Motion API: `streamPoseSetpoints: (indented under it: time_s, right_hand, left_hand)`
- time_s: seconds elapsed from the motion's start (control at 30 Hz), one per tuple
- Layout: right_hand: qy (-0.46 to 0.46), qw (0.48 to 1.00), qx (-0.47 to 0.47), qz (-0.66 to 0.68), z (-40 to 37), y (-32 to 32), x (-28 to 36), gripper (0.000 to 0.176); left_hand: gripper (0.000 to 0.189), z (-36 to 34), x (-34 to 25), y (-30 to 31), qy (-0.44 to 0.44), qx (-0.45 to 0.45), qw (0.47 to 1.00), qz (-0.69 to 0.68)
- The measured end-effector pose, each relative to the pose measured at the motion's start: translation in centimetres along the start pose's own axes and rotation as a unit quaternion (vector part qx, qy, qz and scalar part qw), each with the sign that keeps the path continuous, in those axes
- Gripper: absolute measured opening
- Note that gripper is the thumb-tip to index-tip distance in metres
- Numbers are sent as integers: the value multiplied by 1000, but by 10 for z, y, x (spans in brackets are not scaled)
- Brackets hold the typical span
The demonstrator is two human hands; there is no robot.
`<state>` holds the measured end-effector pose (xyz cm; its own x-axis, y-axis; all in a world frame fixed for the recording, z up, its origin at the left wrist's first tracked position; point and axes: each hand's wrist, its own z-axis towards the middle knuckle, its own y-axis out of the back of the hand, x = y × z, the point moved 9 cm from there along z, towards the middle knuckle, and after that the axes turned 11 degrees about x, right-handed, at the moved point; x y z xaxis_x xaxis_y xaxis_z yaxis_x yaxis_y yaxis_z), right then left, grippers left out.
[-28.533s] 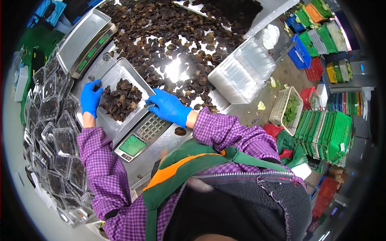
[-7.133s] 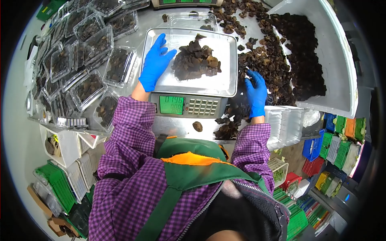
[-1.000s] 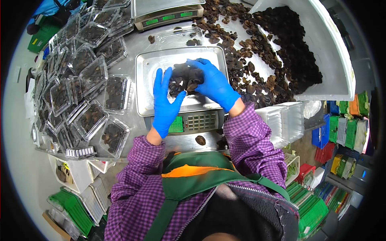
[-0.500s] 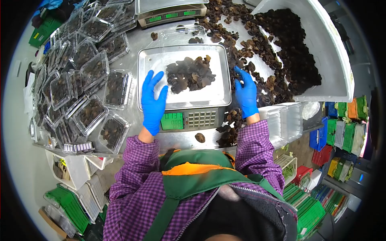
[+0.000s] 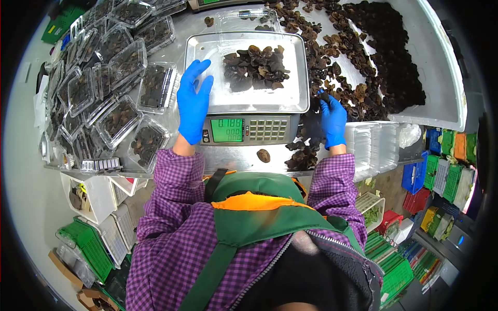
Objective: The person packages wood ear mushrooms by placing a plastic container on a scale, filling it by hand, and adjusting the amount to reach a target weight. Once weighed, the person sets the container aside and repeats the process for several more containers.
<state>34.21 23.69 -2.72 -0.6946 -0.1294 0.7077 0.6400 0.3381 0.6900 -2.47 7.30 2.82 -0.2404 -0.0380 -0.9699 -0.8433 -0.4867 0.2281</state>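
Dark wood ear mushrooms [image 5: 256, 68] lie heaped in the metal tray [image 5: 215, 98] of a digital scale [image 5: 267, 129], whose green display is lit. At the tray's left edge is my left hand [image 5: 193, 103] in a blue glove, its thumb and fingers apart and nothing in it. My right hand [image 5: 333, 122], gloved the same way, is just right of the tray. Its thumb and fingers pinch a small dark wood ear mushroom [image 5: 324, 96] over the loose pieces. A single brown mushroom [image 5: 263, 155] rests in front of the scale.
Filled clear plastic boxes [image 5: 124, 65] are piled on the left of the metal table. A white foam bin [image 5: 441, 98] spills mushrooms at the right. Stacked empty clear containers [image 5: 371, 147] stand near the front right edge. An open clear box [image 5: 244, 20] lies behind the tray.
My right hand has moved a little right and closed on a mushroom piece. The left hand stays beside the tray, still open. The view has tilted, and the scale's reading has changed.
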Motion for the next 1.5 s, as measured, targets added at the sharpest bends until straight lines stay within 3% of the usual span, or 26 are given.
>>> streamPoseSetpoints:
  time_s: [0.07,0.17,0.23,0.3,0.33,0.4,0.47,0.5,0.67,0.73,0.77,0.83,0.87,0.9,1.1,1.23,1.3,1.33,1.4,1.5]
  right_hand:
    - [65,996,-56,8,-4,14,18,24]
    - [40,996,-27,78,1,12,12,28]
    - [21,995,-7,96,5,9,9,32]
    - [117,975,-95,-164,-5,15,44,44]
    - [121,975,-81,-166,-4,13,49,53]
    - [34,998,-10,51,0,7,46,45]
    - [60,985,-12,163,1,0,54,34]
    - [36,979,15,200,0,-3,59,28]
    - [-74,903,193,375,0,-47,76,52]
    - [-107,883,225,398,2,-61,76,54]
    - [-127,871,233,414,2,-66,79,46]
    - [-113,882,216,404,3,-72,78,41]
    - [-99,892,197,395,4,-72,81,37]
    - [-144,879,166,424,4,-74,76,30]
    - [-140,900,168,378,18,-85,62,15]
    - [-135,904,162,373,14,-79,68,20]
    - [-35,933,115,339,4,-61,80,29]
    - [-33,933,118,339,-6,-55,79,29]
    - [106,986,-12,127,-36,0,94,38]
    - [106,989,-105,-11,-79,55,68,45]
  left_hand:
    - [39,10,-1,-1,-9,4,1000,-3]
    - [47,29,0,-8,18,22,997,-76]
    - [59,45,9,-16,82,22,991,-107]
    - [65,67,31,-22,107,44,981,-156]
    - [70,79,48,-29,133,65,968,-203]
    - [65,99,65,-32,136,69,960,-234]
    - [56,114,55,-36,113,78,923,-360]
    - [49,112,32,-30,31,77,966,-244]
    - [50,70,4,-25,56,119,974,-182]
    - [63,41,-9,-27,48,142,983,103]
    - [63,31,-6,-27,47,142,983,103]
    - [74,9,23,-35,146,188,970,-52]
    - [74,5,24,-33,146,186,970,-51]
    - [75,0,24,-35,150,203,964,-83]
    - [77,-2,19,-48,162,216,951,-150]
    - [76,-4,22,-47,149,173,963,-143]
    - [74,-9,25,-44,135,152,969,-139]
    - [71,-12,29,-42,139,146,970,-133]
    - [67,-20,31,-33,151,134,971,-127]
    - [51,-33,21,-12,139,105,974,-143]
